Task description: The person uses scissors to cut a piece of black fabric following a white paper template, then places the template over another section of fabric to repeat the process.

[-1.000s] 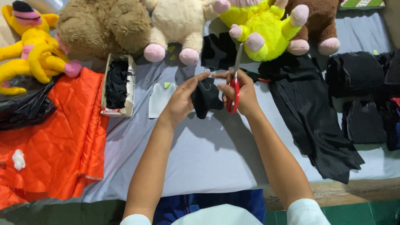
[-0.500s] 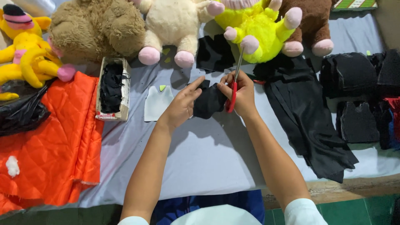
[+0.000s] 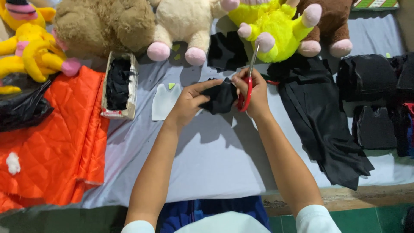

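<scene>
Bare grey cloth (image 3: 215,159) lies open between the forearms and toward the table's near edge. Plush toys (image 3: 185,21) wall off the far side, orange quilted fabric (image 3: 51,142) fills the left, and black fabric (image 3: 323,121) crowds the right.

Over the last second both hands have shifted slightly toward the far edge of the desk, nearer the row of plush toys. The right hand (image 3: 254,92) has tilted the red-handled scissors (image 3: 249,80), so their blades now point more steeply up at the yellow plush toy (image 3: 271,26). The left hand (image 3: 189,101) has pulled its fingers in around the black fabric piece (image 3: 221,97), which looks more bunched than before, though its folds are hard to make out. The camera view has also drifted a little, so everything sits slightly lower in the picture.
</scene>
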